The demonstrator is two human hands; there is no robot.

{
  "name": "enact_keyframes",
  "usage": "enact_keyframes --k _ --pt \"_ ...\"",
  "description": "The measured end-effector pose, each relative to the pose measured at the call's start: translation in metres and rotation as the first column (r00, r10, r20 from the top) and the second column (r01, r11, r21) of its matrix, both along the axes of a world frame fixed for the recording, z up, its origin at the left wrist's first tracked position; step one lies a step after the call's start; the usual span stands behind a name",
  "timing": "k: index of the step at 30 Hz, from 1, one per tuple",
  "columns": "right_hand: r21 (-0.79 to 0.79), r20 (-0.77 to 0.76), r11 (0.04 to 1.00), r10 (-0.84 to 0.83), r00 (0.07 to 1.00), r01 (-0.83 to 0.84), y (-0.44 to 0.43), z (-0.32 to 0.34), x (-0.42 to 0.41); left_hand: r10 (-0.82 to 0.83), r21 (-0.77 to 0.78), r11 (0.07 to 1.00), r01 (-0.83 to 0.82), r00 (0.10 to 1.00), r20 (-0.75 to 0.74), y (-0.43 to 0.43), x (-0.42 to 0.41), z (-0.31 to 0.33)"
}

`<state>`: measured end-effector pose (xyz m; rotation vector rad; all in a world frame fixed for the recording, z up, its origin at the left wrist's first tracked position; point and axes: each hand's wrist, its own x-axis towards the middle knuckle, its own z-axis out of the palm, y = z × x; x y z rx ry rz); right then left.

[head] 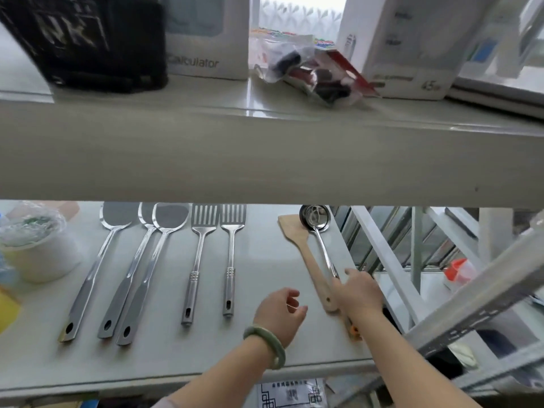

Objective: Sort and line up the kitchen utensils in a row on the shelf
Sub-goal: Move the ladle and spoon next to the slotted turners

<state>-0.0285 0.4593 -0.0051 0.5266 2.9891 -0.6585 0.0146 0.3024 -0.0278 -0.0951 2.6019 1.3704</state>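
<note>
On the lower shelf (pixel 265 343) lie three steel turners (pixel 97 269) at the left, two of them overlapping, then two slotted steel spatulas (pixel 197 260) side by side. Further right a wooden spatula (pixel 306 254) lies beside a steel ladle (pixel 319 237), the ladle's bowl at the back. My right hand (pixel 357 293) grips the ladle's handle, over the wooden spatula's handle end. My left hand (pixel 281 312), with a green bangle on the wrist, hovers over bare shelf between the slotted spatulas and the wooden one, fingers loosely curled, holding nothing.
A wrapped white bowl (pixel 35 245) stands at the shelf's left end. The upper shelf's thick front edge (pixel 265 160) overhangs the utensil heads. Above it stand a black bag (pixel 88 42), white boxes (pixel 209 36) and a plastic packet (pixel 312 72). A metal frame rail (pixel 471 301) crosses at right.
</note>
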Motion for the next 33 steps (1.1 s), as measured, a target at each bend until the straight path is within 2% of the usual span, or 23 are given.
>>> enact_keyframes --k 3,6,12,14,17,19,22,26,29,33 --pt "-0.208 0.027 0.977 0.044 0.999 -0.037 0.008 0.001 0.008 -0.043 0.109 0.994 0.027 0.988 0.148 0.035 0.001 -0.003" --pt "-0.311 0.041 0.95 0.044 0.998 -0.029 0.012 0.0 0.004 -0.06 0.082 0.996 0.046 0.983 0.176 0.057 -0.003 0.0" --pt "-0.325 0.111 0.944 0.096 0.989 -0.055 0.015 -0.008 -0.002 0.075 0.143 0.984 -0.109 0.972 0.222 0.066 -0.018 0.001" --pt "-0.345 0.122 0.938 0.086 0.989 -0.039 0.017 -0.01 -0.005 0.084 0.075 0.992 -0.1 0.977 0.196 0.066 -0.019 0.004" --pt "-0.383 0.108 0.924 0.065 0.992 -0.019 0.02 -0.013 -0.01 0.009 -0.148 0.989 0.008 0.993 0.114 0.071 -0.013 0.007" --pt "-0.432 0.122 0.902 0.034 0.992 0.022 0.021 -0.018 -0.014 -0.026 -0.216 0.975 0.05 0.993 0.115 0.078 -0.007 0.009" --pt "-0.62 0.198 0.764 -0.07 0.978 0.18 0.023 -0.027 -0.019 0.004 -0.234 0.972 0.03 0.99 0.143 0.082 -0.008 0.007" --pt "-0.82 0.26 0.457 -0.238 0.936 0.344 0.029 -0.03 -0.02 0.018 -0.089 0.996 -0.01 0.996 0.09 0.086 -0.008 0.01" --pt "-0.886 0.26 0.318 -0.259 0.93 0.336 0.026 -0.027 -0.018 0.052 -0.002 0.999 -0.052 0.998 0.042 0.087 -0.003 0.01" --pt "-0.95 0.18 0.208 -0.252 0.951 0.235 0.016 -0.019 -0.016 0.124 0.009 0.992 -0.123 0.989 -0.085 0.072 -0.002 0.014"
